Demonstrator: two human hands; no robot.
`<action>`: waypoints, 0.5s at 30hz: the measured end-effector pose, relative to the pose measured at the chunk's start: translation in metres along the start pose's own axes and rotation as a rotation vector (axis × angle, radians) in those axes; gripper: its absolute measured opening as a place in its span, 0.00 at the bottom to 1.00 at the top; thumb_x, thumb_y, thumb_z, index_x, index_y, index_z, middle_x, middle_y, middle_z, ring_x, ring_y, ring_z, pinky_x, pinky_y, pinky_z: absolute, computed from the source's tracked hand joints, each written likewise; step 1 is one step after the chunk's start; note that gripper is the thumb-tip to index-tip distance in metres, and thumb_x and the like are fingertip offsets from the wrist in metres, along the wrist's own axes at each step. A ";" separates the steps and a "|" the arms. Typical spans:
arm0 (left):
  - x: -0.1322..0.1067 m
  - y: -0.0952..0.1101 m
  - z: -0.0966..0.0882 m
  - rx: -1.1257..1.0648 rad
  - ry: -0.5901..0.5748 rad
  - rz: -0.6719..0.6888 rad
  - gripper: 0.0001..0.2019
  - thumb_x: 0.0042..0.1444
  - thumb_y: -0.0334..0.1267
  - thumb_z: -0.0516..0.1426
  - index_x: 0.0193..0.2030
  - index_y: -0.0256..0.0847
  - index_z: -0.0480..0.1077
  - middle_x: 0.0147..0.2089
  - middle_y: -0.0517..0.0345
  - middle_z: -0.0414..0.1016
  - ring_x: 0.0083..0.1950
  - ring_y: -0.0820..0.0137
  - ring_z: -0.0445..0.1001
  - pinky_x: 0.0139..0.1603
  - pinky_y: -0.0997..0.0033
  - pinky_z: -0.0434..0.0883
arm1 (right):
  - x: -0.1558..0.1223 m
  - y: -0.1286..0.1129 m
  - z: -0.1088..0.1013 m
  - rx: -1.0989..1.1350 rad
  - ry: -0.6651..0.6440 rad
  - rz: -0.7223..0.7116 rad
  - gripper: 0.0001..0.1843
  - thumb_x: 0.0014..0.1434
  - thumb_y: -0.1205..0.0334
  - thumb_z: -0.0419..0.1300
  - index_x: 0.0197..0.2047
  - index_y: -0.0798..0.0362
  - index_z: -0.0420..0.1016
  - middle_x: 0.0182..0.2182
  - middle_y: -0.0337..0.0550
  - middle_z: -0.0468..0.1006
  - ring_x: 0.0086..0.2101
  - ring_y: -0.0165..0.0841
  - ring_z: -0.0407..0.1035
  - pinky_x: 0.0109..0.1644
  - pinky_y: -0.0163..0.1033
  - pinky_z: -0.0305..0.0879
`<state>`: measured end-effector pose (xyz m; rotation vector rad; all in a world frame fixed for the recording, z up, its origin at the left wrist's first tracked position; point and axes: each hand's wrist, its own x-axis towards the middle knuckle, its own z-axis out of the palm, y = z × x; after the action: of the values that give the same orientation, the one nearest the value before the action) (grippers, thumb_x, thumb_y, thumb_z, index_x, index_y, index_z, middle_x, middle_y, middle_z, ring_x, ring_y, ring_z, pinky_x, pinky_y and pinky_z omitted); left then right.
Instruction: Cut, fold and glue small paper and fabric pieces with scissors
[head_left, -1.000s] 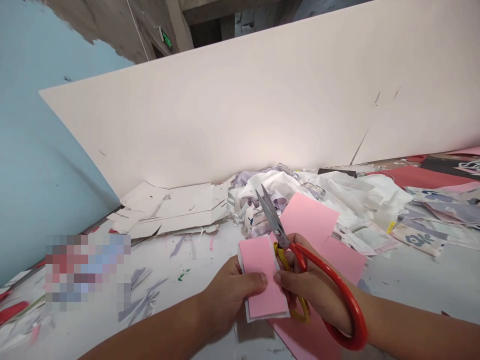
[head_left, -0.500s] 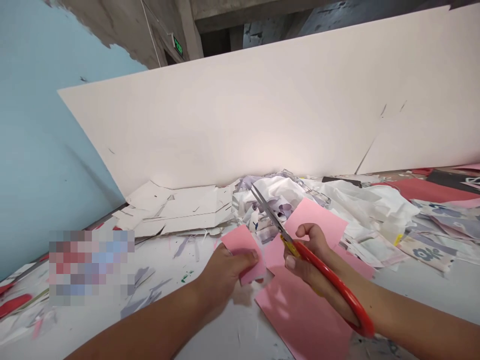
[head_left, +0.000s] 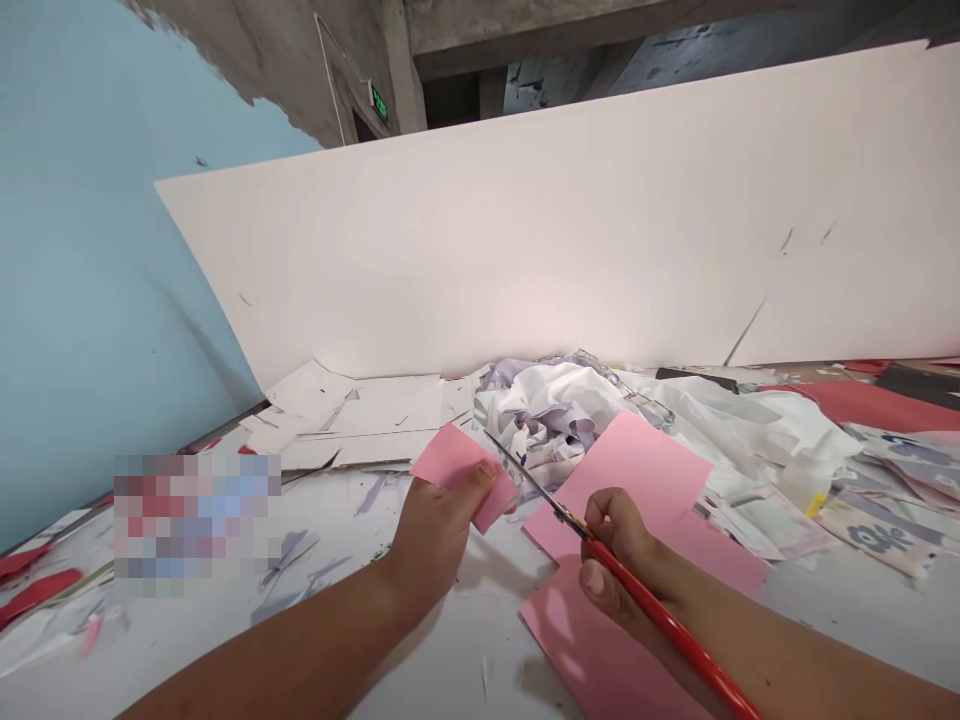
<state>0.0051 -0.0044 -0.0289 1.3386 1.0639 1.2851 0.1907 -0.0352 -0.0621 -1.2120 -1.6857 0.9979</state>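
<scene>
A small piece of pink paper [head_left: 448,455] is pinched between the thumb and fingers of my left hand [head_left: 439,520], raised over the table. My right hand [head_left: 622,555] grips a pair of scissors [head_left: 660,612] with red handles. Their metal blades look closed and point up and to the left, the tip close to the right edge of the held paper. Whether the blades touch it I cannot tell. Beneath my right hand lie larger pink sheets [head_left: 637,460], overlapping on the white table. My right forearm hides part of them.
Flattened white cardboard [head_left: 390,410] lies at the back left, beside a heap of crumpled white and lilac paper [head_left: 555,400]. Printed paper pieces [head_left: 877,535] and a red sheet [head_left: 870,402] are on the right. A tall white board [head_left: 525,250] stands behind. Scraps litter the left side.
The pink piece has turned and moved slightly left and up in my left hand. The scissors have swung lower, their tip nearer the piece, and the blades look closed. The view has shifted slightly.
</scene>
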 end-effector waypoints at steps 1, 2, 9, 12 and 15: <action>-0.001 0.001 0.000 0.011 0.004 -0.016 0.18 0.50 0.47 0.54 0.17 0.37 0.62 0.20 0.61 0.61 0.26 0.75 0.60 0.29 0.74 0.61 | -0.002 -0.003 0.000 -0.060 0.004 -0.021 0.26 0.47 0.37 0.52 0.32 0.49 0.47 0.17 0.30 0.56 0.17 0.25 0.46 0.20 0.33 0.41; -0.001 0.001 0.000 0.027 0.008 -0.035 0.18 0.49 0.47 0.54 0.16 0.37 0.62 0.20 0.61 0.61 0.24 0.75 0.59 0.27 0.75 0.60 | -0.003 -0.006 0.000 -0.111 0.005 -0.043 0.26 0.48 0.35 0.49 0.32 0.49 0.47 0.17 0.30 0.57 0.17 0.25 0.46 0.19 0.33 0.41; -0.006 0.008 0.004 0.129 -0.037 -0.045 0.20 0.50 0.46 0.53 0.13 0.38 0.58 0.18 0.62 0.59 0.24 0.75 0.59 0.27 0.74 0.59 | -0.007 -0.016 0.001 -0.167 -0.021 -0.067 0.28 0.47 0.32 0.46 0.31 0.48 0.44 0.17 0.29 0.55 0.17 0.26 0.50 0.20 0.33 0.39; -0.008 0.008 0.005 0.152 -0.055 -0.004 0.20 0.51 0.45 0.52 0.13 0.38 0.57 0.19 0.60 0.62 0.26 0.73 0.61 0.30 0.74 0.60 | -0.007 -0.016 0.002 -0.155 -0.028 -0.076 0.27 0.48 0.32 0.45 0.30 0.48 0.44 0.17 0.28 0.55 0.17 0.25 0.49 0.21 0.32 0.38; -0.009 0.007 0.006 0.168 -0.055 0.018 0.19 0.51 0.45 0.52 0.14 0.38 0.60 0.19 0.60 0.63 0.26 0.73 0.62 0.30 0.74 0.61 | -0.008 -0.016 0.004 -0.127 -0.016 -0.087 0.28 0.47 0.32 0.46 0.30 0.48 0.43 0.17 0.28 0.54 0.17 0.24 0.46 0.21 0.32 0.38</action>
<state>0.0102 -0.0143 -0.0234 1.5035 1.1436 1.1862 0.1831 -0.0468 -0.0498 -1.2032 -1.8214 0.8615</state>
